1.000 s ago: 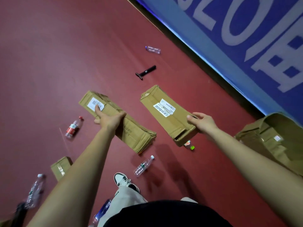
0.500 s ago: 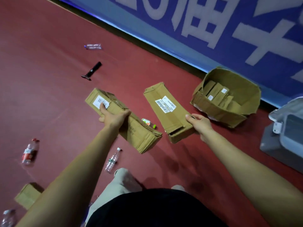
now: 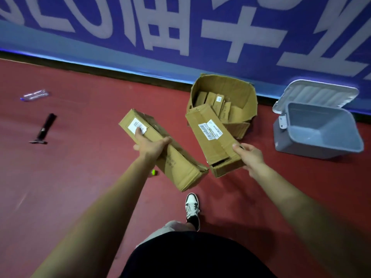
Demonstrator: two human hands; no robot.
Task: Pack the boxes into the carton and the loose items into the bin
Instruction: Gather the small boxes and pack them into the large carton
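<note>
- Red floor (image 3: 60,187) underfoot, blue banner wall (image 3: 80,43) behind, its big white characters cut off by the top edge.
- Print on both white box labels too small and blurred to read.
- Small green item (image 3: 153,172) on the floor, mostly hidden behind the left forearm and the left-hand box; kind impossible to tell.
- Clear bottle (image 3: 35,94) far left, blurred, lying on its side near the wall; black tool (image 3: 45,127) nearer, flat on the floor, type unclear.
- One black-and-white shoe (image 3: 192,209) below the boxes; other foot hidden under dark clothing.
- Left hand (image 3: 149,146) clamped round the middle of the left-hand box (image 3: 180,167), one finger reaching onto the label, the rest curled round; box up off the floor, near end crushed.
- Right hand (image 3: 250,155) gripping the near corner of the right-hand box (image 3: 210,141), thumb on top, fingers tucked beneath out of sight; box in the air, end flap gaping.
- Near ends of the two boxes just beside each other; touching or not, cannot tell.
- Carton (image 3: 236,87) open against the wall, sides bent and torn, front partly covered by the right-hand box.
- Inside the carton: several slim boxes (image 3: 218,103) standing on end, leaning together.
- Grey bin (image 3: 321,137) right of the carton, lid (image 3: 317,95) flipped up against the wall, grey inner walls in plain view.
</note>
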